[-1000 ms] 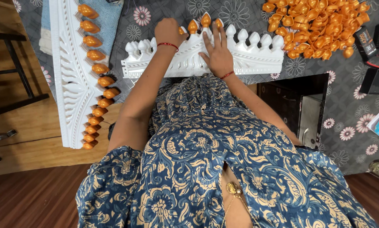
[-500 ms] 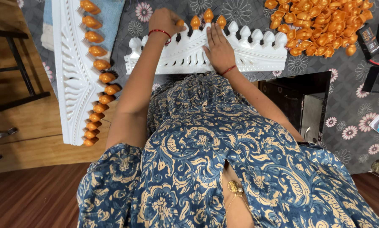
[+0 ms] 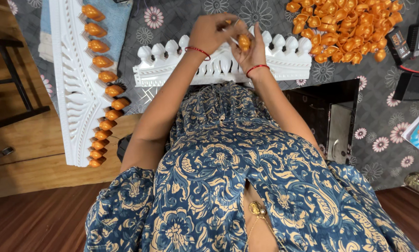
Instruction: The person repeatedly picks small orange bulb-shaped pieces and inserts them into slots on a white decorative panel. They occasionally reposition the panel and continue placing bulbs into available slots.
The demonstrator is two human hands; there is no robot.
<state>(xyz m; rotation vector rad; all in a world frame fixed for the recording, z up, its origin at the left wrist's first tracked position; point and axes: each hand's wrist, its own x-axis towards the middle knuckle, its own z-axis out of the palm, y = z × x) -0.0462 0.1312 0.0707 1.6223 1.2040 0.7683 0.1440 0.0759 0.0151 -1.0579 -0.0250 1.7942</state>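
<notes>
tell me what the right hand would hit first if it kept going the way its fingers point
Most likely the left hand, which it nearly touches over the white scalloped strip. The right hand holds an orange cap and points up and left. Depth is unclear.

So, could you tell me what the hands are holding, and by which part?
The right hand pinches one orange cap by its sides. The left hand is at it too; whether it grips cannot be told.

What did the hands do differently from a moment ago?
Both hands lifted off the white carved strip and came together above it. The right hand now holds an orange cap; the left hand touches it. The cap pile and the side panel stayed put.
</notes>
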